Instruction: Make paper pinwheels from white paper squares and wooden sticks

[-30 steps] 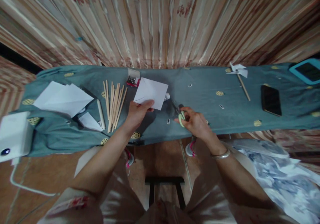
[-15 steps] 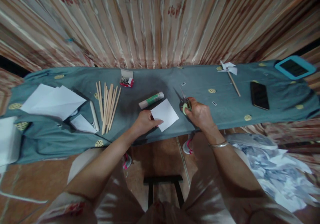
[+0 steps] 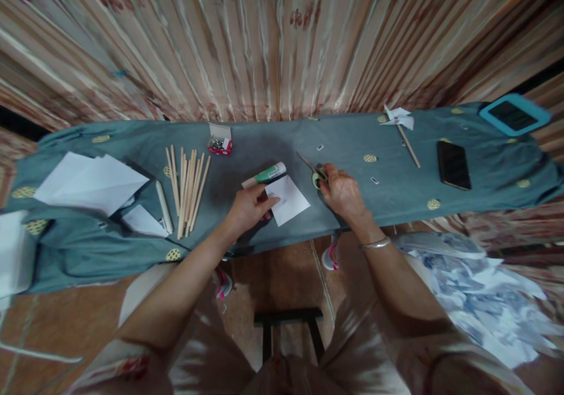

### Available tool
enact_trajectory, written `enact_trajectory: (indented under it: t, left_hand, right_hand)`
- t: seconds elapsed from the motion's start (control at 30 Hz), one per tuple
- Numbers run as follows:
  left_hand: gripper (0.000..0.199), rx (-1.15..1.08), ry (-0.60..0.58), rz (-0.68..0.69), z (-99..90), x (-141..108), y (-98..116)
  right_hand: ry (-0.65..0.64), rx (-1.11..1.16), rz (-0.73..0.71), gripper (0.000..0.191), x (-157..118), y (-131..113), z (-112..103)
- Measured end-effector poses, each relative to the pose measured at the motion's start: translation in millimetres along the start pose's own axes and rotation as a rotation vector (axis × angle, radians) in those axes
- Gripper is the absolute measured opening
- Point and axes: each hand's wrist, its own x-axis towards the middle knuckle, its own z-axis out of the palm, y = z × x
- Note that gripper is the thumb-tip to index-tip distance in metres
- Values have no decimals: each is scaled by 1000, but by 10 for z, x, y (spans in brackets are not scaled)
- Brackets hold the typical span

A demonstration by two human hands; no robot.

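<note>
A square of white paper (image 3: 291, 201) is pinched at its left edge by my left hand (image 3: 251, 207), thumb on top. In my right hand (image 3: 346, 192) are scissors (image 3: 318, 176) with pale green handles, their blades pointing up and to the left, apart from the paper. Just behind the paper lies a glue stick (image 3: 269, 173) with a green and white label, partly hidden by my left hand. Left of that hand rests a bundle of thin wooden sticks (image 3: 189, 189). A small red box (image 3: 220, 143) of metal pins stands open behind them.
White paper sheets (image 3: 88, 180) and a white pen-like stick (image 3: 164, 207) lie at the left. To the right are a paper pinwheel (image 3: 400, 119) on a stick, a black phone (image 3: 453, 164) and a blue-framed tablet (image 3: 513, 114). Paper scraps (image 3: 476, 295) fill a bag below the table's right side.
My right hand has moved left with the scissors, whose blades now tilt more to the left. The paper has turned slightly and shifted left in my left hand.
</note>
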Motion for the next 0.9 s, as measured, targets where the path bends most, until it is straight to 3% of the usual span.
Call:
enact_trajectory:
  t: [0.23, 0.33, 0.43, 0.57, 0.7, 0.9]
  left_hand:
    - [18, 331, 343, 259, -343, 45, 16]
    - [25, 500, 346, 294, -375, 100, -71]
    - [33, 651, 268, 260, -365, 147, -142]
    - [27, 737, 220, 259, -353, 180, -164]
    - [23, 569, 302, 225, -338, 193, -138]
    - [30, -8, 331, 67, -258, 159, -44]
  right_hand:
    - [57, -27, -37, 31, 14, 18, 46]
    - [82, -12, -43, 32, 15, 13, 55]
    - [93, -5, -29, 31, 17, -5, 52]
    - [87, -4, -25, 31, 9, -35, 28]
    - [88, -2, -20, 33, 6, -55, 10]
    - [88, 1, -12, 34, 39, -57, 15]
